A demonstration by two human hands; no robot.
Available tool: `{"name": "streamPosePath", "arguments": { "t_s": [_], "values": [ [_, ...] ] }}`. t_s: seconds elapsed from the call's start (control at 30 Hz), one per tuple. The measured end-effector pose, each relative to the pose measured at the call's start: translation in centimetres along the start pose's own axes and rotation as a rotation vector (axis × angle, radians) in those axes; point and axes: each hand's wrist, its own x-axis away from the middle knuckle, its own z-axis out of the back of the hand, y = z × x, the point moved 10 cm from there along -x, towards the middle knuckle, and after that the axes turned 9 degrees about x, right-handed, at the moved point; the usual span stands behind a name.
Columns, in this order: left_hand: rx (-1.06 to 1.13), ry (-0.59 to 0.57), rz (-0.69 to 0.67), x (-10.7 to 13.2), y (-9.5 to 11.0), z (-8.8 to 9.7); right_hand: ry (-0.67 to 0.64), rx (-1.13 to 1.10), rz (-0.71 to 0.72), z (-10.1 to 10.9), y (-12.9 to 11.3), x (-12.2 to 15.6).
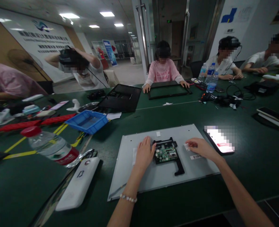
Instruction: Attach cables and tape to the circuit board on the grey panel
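A flat grey metal display panel lies on the table in front of me. On its middle sits a black plastic bracket around a green circuit board. My left hand rests flat on the panel, fingers stretched out, with the fingertips by the bracket's left edge. To the right of the board, my right hand has its fingers curled together over a small white label. Whether they pinch the label or only touch it, I cannot tell. A barcode label lies just below that hand.
Left of the panel are a white power bank, a tilted water bottle and a blue tray. A lit phone lies to the right. Across the table, a person holds a black frame; a black cover lies beside it.
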Motion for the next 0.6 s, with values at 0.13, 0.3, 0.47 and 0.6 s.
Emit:
{"name": "streamPosePath", "arguments": {
  "t_s": [0.13, 0.3, 0.47, 0.6],
  "values": [
    [-0.009, 0.001, -0.005, 0.0, 0.1, 0.1, 0.019, 0.036, 0.008, 0.1, -0.3, 0.0],
    [-0.014, -0.002, -0.011, 0.0, 0.2, 0.2, 0.015, 0.041, -0.002, -0.1, 0.2, 0.0],
    [-0.015, -0.001, -0.013, 0.1, 0.2, 0.2, 0.003, 0.054, -0.008, -0.4, 0.8, -0.2],
    [-0.017, 0.000, -0.012, 0.1, 0.2, 0.1, 0.034, 0.059, -0.016, -0.2, 0.7, -0.2]
  ]
}}
